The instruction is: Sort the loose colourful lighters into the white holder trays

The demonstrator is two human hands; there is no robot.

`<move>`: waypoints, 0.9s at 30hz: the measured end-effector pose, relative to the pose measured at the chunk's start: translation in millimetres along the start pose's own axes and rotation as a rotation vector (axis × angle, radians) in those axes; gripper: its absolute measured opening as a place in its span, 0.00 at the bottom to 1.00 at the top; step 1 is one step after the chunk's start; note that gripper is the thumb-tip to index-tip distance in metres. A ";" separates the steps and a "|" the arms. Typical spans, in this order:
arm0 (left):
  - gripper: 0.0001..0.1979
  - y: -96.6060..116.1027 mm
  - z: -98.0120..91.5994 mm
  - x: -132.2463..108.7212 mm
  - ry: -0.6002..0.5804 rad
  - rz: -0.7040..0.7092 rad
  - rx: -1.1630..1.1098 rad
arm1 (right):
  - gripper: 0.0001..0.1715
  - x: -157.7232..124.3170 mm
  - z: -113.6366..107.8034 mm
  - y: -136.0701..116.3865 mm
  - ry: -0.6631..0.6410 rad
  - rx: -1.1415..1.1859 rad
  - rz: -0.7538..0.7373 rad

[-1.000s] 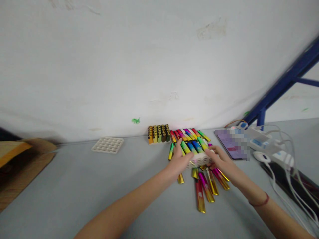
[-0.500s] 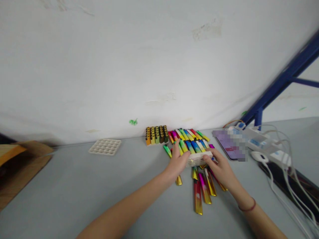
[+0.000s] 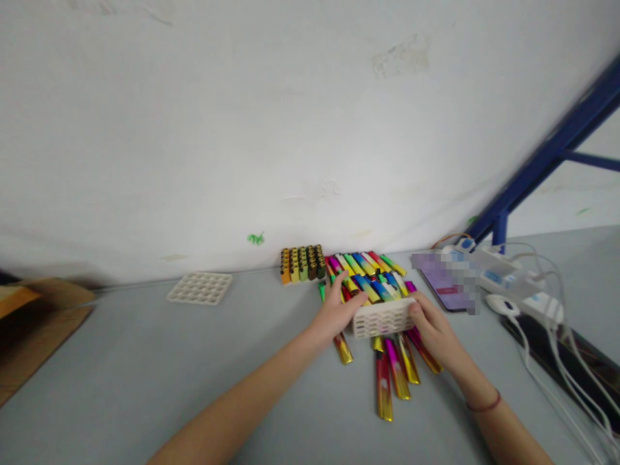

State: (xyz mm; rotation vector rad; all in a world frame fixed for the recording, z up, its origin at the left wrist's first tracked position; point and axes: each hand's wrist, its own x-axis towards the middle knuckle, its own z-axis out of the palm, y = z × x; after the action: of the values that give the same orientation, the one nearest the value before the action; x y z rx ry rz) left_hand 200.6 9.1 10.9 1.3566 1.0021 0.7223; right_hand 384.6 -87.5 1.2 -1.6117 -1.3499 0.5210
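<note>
A small white perforated tray [image 3: 382,318] is tilted up on the grey table, its underside facing me. My left hand [image 3: 334,311] grips its left end and my right hand [image 3: 433,329] grips its right end. Several shiny multicoloured lighters [image 3: 371,281] lie in a heap behind the tray. More lighters with gold ends [image 3: 394,368] lie fanned out in front of it, under and between my hands.
A block of upright lighters [image 3: 303,263] stands by the wall. A second white tray [image 3: 199,288] lies flat to the left. A phone [image 3: 443,282], power strips and white cables [image 3: 533,303] crowd the right. Cardboard [image 3: 33,323] sits far left; a blue frame [image 3: 533,174] rises at right.
Both hands have tipped the white tray up, so its perforated underside now faces me, and drawn it slightly nearer. The loose lighters behind it have shifted a little.
</note>
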 end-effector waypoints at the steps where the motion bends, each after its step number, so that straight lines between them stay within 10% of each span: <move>1: 0.31 0.8 -0.9 0.8 -0.004 0.013 0.004 | 0.29 0.2 -0.2 0.0 0.005 0.010 0.009; 27: 0.20 -17.3 0.5 -4.1 -0.075 0.490 0.650 | 0.28 -4.9 -23.9 23.6 -0.099 0.312 0.167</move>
State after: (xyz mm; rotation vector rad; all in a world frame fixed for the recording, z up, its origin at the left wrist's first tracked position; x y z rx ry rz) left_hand 197.1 3.2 -5.5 2.2292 0.8823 0.7198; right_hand 414.5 -100.0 -8.8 -1.4607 -1.1448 0.8772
